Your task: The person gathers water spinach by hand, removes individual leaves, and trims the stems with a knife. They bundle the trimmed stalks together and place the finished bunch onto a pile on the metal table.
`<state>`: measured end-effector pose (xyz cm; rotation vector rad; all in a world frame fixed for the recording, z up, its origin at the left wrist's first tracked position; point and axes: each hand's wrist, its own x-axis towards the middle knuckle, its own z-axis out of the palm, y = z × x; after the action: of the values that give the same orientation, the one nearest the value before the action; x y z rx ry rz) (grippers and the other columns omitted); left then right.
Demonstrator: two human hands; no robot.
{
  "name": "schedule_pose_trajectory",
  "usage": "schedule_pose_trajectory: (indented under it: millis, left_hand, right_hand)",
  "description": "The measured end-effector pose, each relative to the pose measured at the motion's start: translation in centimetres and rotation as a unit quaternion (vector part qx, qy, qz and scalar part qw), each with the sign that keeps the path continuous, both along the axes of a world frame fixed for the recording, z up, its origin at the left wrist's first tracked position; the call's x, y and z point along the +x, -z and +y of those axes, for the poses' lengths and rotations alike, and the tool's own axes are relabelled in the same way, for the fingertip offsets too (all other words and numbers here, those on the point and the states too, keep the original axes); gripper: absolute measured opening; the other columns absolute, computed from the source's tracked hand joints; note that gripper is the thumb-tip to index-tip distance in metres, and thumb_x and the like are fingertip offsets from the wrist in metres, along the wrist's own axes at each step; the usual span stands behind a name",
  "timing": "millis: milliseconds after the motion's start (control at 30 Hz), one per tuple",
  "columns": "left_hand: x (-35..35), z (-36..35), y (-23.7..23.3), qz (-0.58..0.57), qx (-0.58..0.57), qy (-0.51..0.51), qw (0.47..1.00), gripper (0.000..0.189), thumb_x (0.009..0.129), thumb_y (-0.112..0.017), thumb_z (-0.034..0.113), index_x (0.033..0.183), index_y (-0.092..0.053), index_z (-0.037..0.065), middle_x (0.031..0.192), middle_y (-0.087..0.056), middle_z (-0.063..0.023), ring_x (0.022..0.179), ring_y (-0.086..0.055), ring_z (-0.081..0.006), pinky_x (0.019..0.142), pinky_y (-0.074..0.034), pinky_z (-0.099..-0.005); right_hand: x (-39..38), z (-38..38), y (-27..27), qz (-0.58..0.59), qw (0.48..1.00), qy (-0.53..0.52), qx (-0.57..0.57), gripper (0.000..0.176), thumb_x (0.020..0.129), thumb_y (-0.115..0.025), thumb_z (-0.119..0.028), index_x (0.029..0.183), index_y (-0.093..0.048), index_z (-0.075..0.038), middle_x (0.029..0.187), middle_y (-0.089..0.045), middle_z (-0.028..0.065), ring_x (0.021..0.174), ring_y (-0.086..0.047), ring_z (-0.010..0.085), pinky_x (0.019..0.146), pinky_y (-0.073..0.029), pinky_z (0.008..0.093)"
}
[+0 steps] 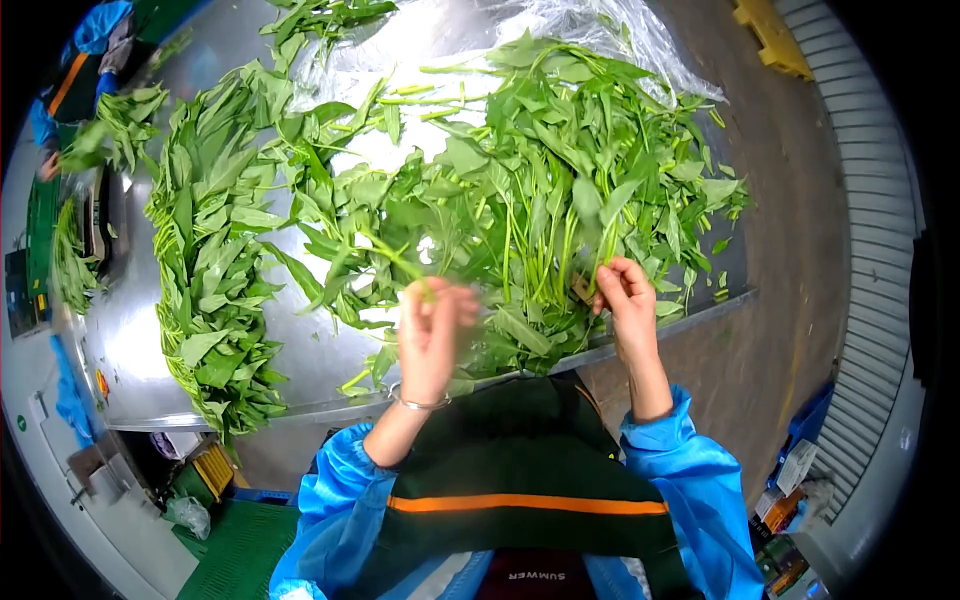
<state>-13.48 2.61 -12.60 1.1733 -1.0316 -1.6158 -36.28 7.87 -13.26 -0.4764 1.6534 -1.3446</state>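
My left hand (432, 318), blurred by motion, is closed round green stems (390, 254) that point up and to the left. On the right, my right hand (626, 296) pinches a leafy stem (612, 215) between thumb and fingertips. Beneath and beyond both hands spreads a large loose pile of leafy greens (545, 150) on the metal table (110, 350). A long row of leafy bunches (215, 250) lies to the left of the pile, its lower end at the table's front edge.
Clear plastic film (640, 50) lies at the table's far side. A co-worker in blue sleeves (95, 30) stands at the upper left, near more greens (75, 260). Green crates (240, 550) sit at the lower left. A ribbed metal shutter (870, 230) runs along the right.
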Motion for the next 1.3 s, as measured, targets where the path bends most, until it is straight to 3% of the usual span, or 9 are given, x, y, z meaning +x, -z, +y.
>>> schedule_pose_trajectory:
  millis: [233,467,733,867,933,1000,1100,1200,1300]
  left_hand:
    - [-4.5,1.0,1.3,0.074,0.096,0.104,0.987,0.024,0.084,-0.058,0.000,0.105,-0.048,0.004,0.101,-0.061,-0.0083,0.088,-0.058,-0.0112,0.071,-0.047,-0.0213]
    - [-3.1,0.9,0.0,0.124,0.191,0.046,0.973,0.021,0.090,-0.054,0.013,0.106,-0.054,0.000,0.094,-0.064,-0.0102,0.083,-0.060,-0.0127,0.070,-0.047,-0.0231]
    - [-3.0,-0.3,-0.5,0.094,0.188,-0.118,0.970,0.021,0.093,-0.050,0.025,0.093,-0.049,0.005,0.073,-0.055,-0.0026,0.065,-0.055,-0.0128,0.059,-0.046,-0.0252]
    - [-0.9,-2.9,-2.3,0.188,0.098,-0.168,0.963,0.020,0.096,-0.043,0.026,0.086,-0.045,0.008,0.080,-0.049,-0.0008,0.045,-0.029,-0.0043,0.037,-0.025,-0.0198]
    - [0.5,-4.9,-2.6,0.210,0.065,-0.237,0.946,0.020,0.095,-0.044,0.027,0.087,-0.044,0.009,0.079,-0.048,-0.0001,0.048,-0.031,-0.0050,0.039,-0.027,-0.0202]
    - [0.7,-6.1,-3.6,0.163,0.057,-0.295,0.940,0.017,0.095,-0.047,0.025,0.084,-0.041,0.012,0.070,-0.042,0.0017,0.049,-0.032,-0.0061,0.041,-0.027,-0.0213]
    - [1.0,-5.1,-0.9,0.208,0.219,-0.170,0.938,0.016,0.092,-0.051,0.026,0.092,-0.052,0.010,0.056,-0.030,0.0067,0.048,-0.029,-0.0055,0.047,-0.028,-0.0210]
    - [-0.2,-2.5,2.0,0.356,0.434,-0.057,0.826,0.025,0.092,-0.052,0.027,0.107,-0.054,0.008,0.051,-0.025,0.0078,0.046,-0.027,-0.0056,0.047,-0.027,-0.0209]
    - [-1.9,-1.1,0.1,0.210,0.354,-0.069,0.909,0.034,0.094,-0.045,0.031,0.116,-0.051,0.006,0.056,-0.029,0.0055,0.049,-0.030,-0.0072,0.046,-0.029,-0.0212]
  right_hand:
    - [6.6,0.3,-1.9,0.305,0.931,-0.192,-0.063,0.023,0.075,-0.068,-0.002,0.095,-0.057,-0.002,0.078,-0.057,0.0036,0.052,-0.046,0.0060,0.045,-0.037,0.0213]
    - [6.6,0.2,-1.7,-0.178,0.969,-0.168,0.029,0.028,0.085,-0.062,-0.015,0.108,-0.052,-0.003,0.086,-0.061,0.0015,0.054,-0.045,0.0024,0.046,-0.035,0.0179]
    - [7.6,0.2,-3.1,0.027,0.978,-0.206,0.000,0.020,0.087,-0.059,-0.014,0.099,-0.065,0.001,0.078,-0.064,0.0034,0.071,-0.058,0.0084,0.064,-0.047,0.0206]
    - [7.2,1.7,-4.3,-0.179,0.949,-0.261,-0.007,0.018,0.084,-0.060,-0.006,0.099,-0.065,0.002,0.092,-0.067,0.0108,0.084,-0.061,0.0117,0.074,-0.050,0.0250]
    - [5.3,1.3,-4.0,-0.237,0.951,-0.196,-0.041,0.022,0.089,-0.054,-0.015,0.081,-0.066,0.001,0.087,-0.065,0.0113,0.083,-0.061,0.0167,0.073,-0.049,0.0302]
    - [2.9,-0.6,-2.4,-0.426,0.885,0.041,-0.183,0.053,0.088,-0.051,-0.045,0.119,-0.046,-0.003,0.119,-0.047,0.0121,0.090,-0.053,0.0196,0.075,-0.046,0.0348]
    - [-2.0,-2.2,4.2,-0.052,0.998,0.015,0.036,0.056,0.084,-0.056,-0.048,0.120,-0.045,-0.006,0.112,-0.051,0.0105,0.089,-0.056,0.0231,0.077,-0.047,0.0373]
    - [0.1,-3.1,7.6,0.458,0.856,-0.195,0.139,0.041,0.079,-0.066,-0.035,0.099,-0.058,-0.001,0.087,-0.057,0.0126,0.078,-0.058,0.0249,0.070,-0.048,0.0343]
    - [1.4,-3.8,4.0,0.131,0.979,-0.155,0.035,0.020,0.080,-0.066,-0.017,0.089,-0.061,0.000,0.079,-0.058,0.0059,0.061,-0.049,0.0124,0.055,-0.040,0.0241]
